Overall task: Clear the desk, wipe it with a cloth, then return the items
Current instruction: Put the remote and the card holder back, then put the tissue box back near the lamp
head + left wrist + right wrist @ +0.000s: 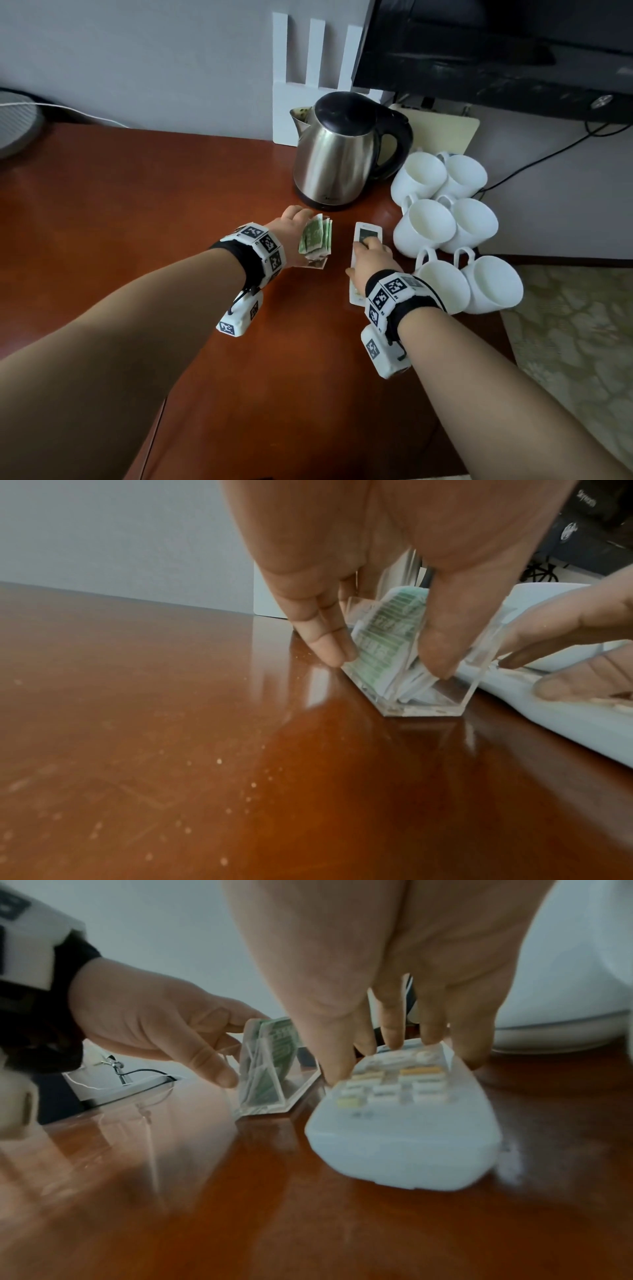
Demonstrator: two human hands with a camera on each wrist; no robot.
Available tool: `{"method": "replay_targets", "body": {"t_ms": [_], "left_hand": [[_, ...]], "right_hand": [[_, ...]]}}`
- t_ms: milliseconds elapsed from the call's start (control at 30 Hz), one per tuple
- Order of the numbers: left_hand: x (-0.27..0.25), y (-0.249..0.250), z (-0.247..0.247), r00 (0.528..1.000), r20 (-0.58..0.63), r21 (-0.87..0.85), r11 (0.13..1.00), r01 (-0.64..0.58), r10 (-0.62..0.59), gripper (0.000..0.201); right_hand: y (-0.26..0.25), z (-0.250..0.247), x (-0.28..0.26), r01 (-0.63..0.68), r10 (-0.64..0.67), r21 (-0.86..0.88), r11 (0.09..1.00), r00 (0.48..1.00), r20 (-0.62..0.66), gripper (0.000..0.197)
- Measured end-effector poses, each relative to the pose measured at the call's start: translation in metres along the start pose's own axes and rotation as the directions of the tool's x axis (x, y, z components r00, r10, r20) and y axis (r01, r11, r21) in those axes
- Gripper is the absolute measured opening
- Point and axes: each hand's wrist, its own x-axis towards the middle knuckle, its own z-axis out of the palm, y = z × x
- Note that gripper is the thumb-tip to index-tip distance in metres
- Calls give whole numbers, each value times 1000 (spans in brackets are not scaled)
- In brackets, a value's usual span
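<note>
Two hands busy: right hand (371, 262) grips the white remote (400, 1123) by the table's (137, 205) right edge; left hand (291, 226) pinches the clear packet holder (428, 674) mid-table. Risks: packets (315, 236) spill if it tips; an elbow knocks the cups (445, 219) or kettle (339, 154) behind.

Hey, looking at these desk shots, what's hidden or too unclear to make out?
- Print on the green sachets in the clear acrylic holder: blurred in every view.
- Labels on the white remote control buttons: right wrist view, motion blur.
- Middle of the remote: head view, covered by the right hand.
- Black screen: head view, cut off by the top and right edges.
- Steel kettle contents: lid shut.
</note>
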Motion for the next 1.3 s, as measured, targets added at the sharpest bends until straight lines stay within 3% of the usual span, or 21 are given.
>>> {"method": "replay_targets", "body": {"t_ms": [200,333,467,633,900,1100,1300], "left_hand": [[0,1,3,1000,-17,-13,1000,16,-16,97],[-7,-1,5,999,-14,-48,998,45,-46,102],[-23,-8,-7,995,-12,-72,993,95,-96,105],[-54,-29,-36,980,-92,-105,980,168,-178,96],[-130,-113,-83,922,-283,-126,963,236,-263,91],[-188,-222,-127,842,-380,-138,924,357,-382,86],[-238,-352,-178,797,-387,-114,882,458,-464,79]], "right_hand": [[1,-10,14,-24,24,-26,999,1000,20,59],[0,-7,4,1,-1,-13,1000,999,-41,57],[-12,-19,-11,63,-62,-1,998,995,-83,63],[-52,-51,-30,194,-188,19,981,966,-180,59],[-169,-76,-55,407,-400,-19,913,888,-226,70],[-287,-76,-67,494,-487,-31,869,841,-234,75],[-421,-59,-65,513,-499,30,858,847,-185,79]]}}
